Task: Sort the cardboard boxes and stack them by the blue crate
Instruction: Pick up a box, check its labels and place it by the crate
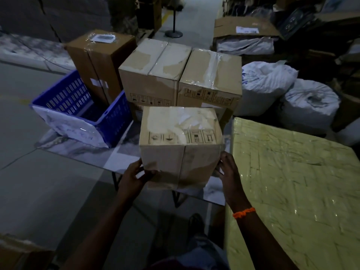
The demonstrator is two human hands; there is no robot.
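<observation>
Head view: I hold a cardboard box (181, 145) between both hands.
My left hand (134, 176) and right hand (230, 172) curl round its near lower corners, over the table's (124, 152) near edge, just right of the blue crate (115, 121).

No words or numbers are legible. Rows of black handling pictograms (182, 137) mark the near taped brown cardboard box (175, 158) and two pale cardboard boxes (152, 75) behind it
</observation>
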